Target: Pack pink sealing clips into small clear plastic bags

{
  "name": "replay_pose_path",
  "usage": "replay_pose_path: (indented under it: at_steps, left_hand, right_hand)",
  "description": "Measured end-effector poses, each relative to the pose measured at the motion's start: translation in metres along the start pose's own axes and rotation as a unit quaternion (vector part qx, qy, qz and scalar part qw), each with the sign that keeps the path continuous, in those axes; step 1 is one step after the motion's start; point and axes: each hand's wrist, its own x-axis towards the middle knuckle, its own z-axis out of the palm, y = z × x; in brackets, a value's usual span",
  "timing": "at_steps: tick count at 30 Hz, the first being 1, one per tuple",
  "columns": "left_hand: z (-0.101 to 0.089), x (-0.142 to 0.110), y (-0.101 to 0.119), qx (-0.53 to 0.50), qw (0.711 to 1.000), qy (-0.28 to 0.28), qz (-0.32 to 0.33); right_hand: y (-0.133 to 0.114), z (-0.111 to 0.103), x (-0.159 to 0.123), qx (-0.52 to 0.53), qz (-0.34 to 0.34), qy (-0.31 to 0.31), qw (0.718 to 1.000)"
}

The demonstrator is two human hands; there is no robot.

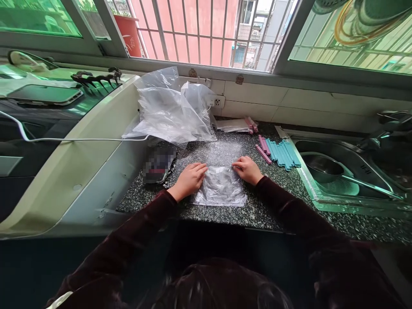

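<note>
A clear plastic bag [222, 189] lies flat on the speckled counter in front of me, its surface wrinkled and shiny. My left hand [189, 180] is at its upper left edge, thumb and fingers closed on the film. On the opposite side my right hand [247, 169] pinches the upper right edge between thumb and fingertips. Beyond the hands, a thin transparent sheet part [225, 150] stretches over the counter. To the right of my right hand lie several teal strips [283, 153] and a few mauve strips [264, 148], long and narrow.
A heap of clear plastic bags [177, 109] stands by the wall socket [218, 101]. Near my left hand lies a dark, blurred-out phone-like object [158, 165]. More packaged strips [238, 125] lie behind. At right, a sink [370, 171] holds a pan [323, 168]. A washing machine [96, 128] borders the left.
</note>
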Motion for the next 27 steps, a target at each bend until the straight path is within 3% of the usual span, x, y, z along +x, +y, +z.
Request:
replay_pose_path:
  at_steps: [8, 16, 20, 27]
  left_hand:
    - [0.005, -0.029, -0.009, 0.049, 0.998, -0.038, -0.033]
    - [0.001, -0.025, -0.002, 0.056, 0.995, -0.059, -0.055]
    - [0.0, -0.026, -0.003, 0.033, 0.995, -0.084, -0.049]
    - [-0.01, -0.004, -0.015, -0.016, 0.997, -0.024, -0.068]
  right_hand:
    - [0.003, -0.007, -0.025, -0.105, -0.045, -0.009, 0.993]
    - [-0.001, -0.012, -0.015, -0.096, -0.05, -0.008, 0.994]
    - [-0.005, -0.012, -0.014, -0.09, -0.075, -0.046, 0.992]
    - [0.003, -0.019, 0.008, -0.047, 0.027, -0.087, 0.995]
